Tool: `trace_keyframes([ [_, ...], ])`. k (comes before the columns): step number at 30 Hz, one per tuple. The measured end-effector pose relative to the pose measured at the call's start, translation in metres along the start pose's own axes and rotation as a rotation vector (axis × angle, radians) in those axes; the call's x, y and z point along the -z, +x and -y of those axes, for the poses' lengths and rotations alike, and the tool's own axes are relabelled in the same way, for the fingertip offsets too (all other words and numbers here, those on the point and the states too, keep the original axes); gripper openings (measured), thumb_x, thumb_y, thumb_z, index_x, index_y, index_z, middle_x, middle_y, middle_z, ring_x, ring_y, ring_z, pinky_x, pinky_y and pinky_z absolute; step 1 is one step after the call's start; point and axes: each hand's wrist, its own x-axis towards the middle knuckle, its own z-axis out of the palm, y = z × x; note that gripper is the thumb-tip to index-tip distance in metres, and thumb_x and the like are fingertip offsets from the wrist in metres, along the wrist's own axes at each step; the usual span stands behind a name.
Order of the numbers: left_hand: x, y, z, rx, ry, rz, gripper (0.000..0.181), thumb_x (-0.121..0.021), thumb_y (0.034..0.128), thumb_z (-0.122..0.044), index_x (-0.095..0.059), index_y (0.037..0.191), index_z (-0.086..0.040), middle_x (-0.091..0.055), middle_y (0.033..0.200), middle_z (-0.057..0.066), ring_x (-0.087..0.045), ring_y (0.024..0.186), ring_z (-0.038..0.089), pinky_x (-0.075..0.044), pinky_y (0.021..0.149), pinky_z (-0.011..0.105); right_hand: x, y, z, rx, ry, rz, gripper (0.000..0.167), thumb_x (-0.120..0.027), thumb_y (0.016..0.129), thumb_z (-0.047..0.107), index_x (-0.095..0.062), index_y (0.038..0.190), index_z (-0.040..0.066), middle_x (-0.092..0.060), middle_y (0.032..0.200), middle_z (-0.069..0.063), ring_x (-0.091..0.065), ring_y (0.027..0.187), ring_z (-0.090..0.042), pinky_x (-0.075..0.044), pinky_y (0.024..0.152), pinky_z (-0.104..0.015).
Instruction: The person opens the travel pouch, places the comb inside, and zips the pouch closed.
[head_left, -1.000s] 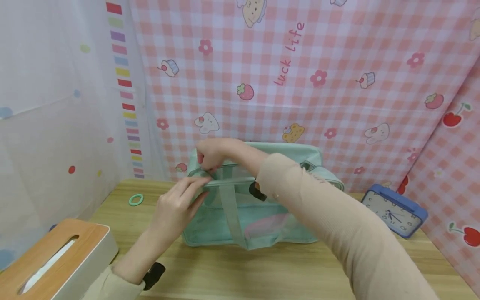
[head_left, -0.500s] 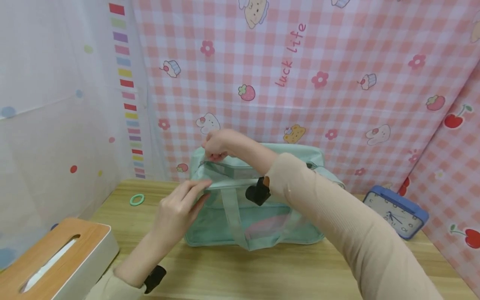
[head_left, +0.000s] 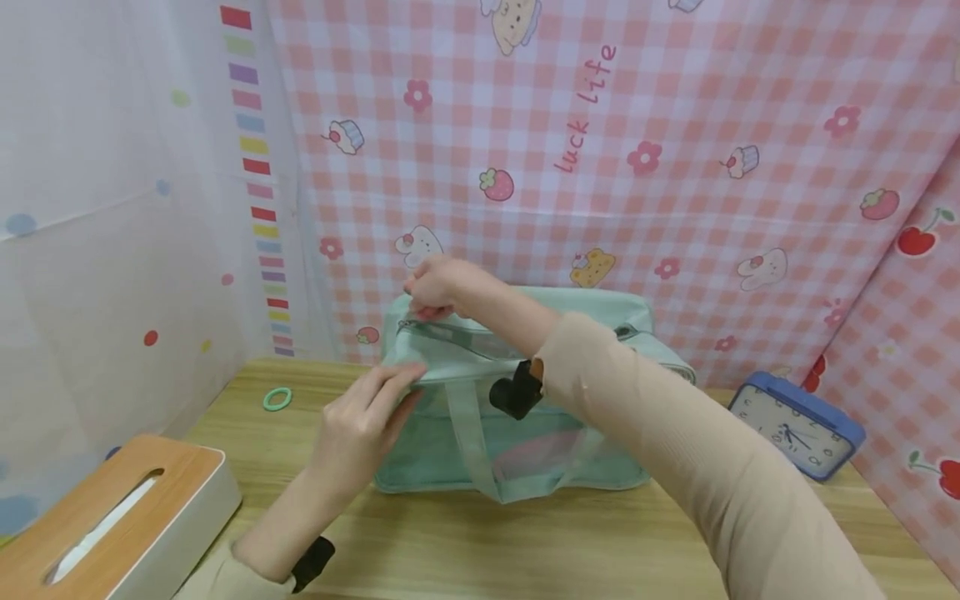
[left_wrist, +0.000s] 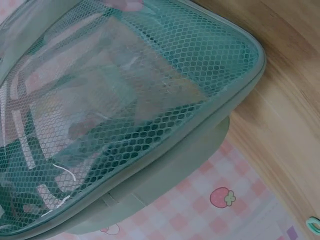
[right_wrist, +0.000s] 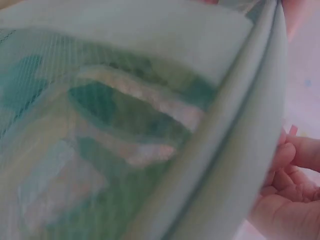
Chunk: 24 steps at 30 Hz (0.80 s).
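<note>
right hand [head_left: 441, 287] higher over bag [head_left: 542, 433] | gap to left hand [head_left: 363, 414] wider than 1 s ago

1. Left arm [head_left: 296, 512]: in from near left, reaching far and right, lower forearm bare.
2. Left hand [head_left: 362, 412]: back up, fingers fairly straight, thumb under, pinching.
3. Right arm [head_left: 675, 429]: sleeved, crosses from near right toward far left.
4. Right hand [head_left: 438, 287]: farther than left, fingers curled down, gripping.

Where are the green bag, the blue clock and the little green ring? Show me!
Green bag [head_left: 510, 432]: head view, on its see-through front.
Blue clock [head_left: 797, 428]: head view, on its face.
Green ring [head_left: 275, 408]: head view, on its near edge, not the hole.
</note>
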Motion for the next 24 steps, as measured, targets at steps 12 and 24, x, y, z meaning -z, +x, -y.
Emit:
trace_keyframes([
  [12, 0.003, -0.002, 0.000, -0.035, 0.000, -0.027, 0.020, -0.053, 0.0928, -0.018, -0.067, 0.097, -0.004, -0.065, 0.084, 0.007, -0.065, 0.065, 0.021, -0.053, 0.050, 0.028, 0.002, -0.005, 0.008, 0.017, -0.482, -0.028, 0.020, -0.054, 0.086, 0.007, -0.062, 0.068, 0.011, -0.053, 0.061, 0.004, -0.044, 0.051, -0.009, -0.041, 0.053, -0.019],
  [24, 0.003, -0.003, -0.001, -0.022, 0.017, -0.014, 0.022, -0.052, 0.0932, -0.019, -0.067, 0.097, -0.004, -0.064, 0.082, 0.009, -0.064, 0.062, 0.020, -0.051, 0.046, 0.027, -0.009, 0.000, 0.003, 0.011, -0.676, 0.069, 0.029, -0.060, 0.087, 0.026, -0.061, 0.061, 0.013, -0.053, 0.050, 0.006, -0.046, 0.043, -0.005, -0.052, 0.057, -0.020],
])
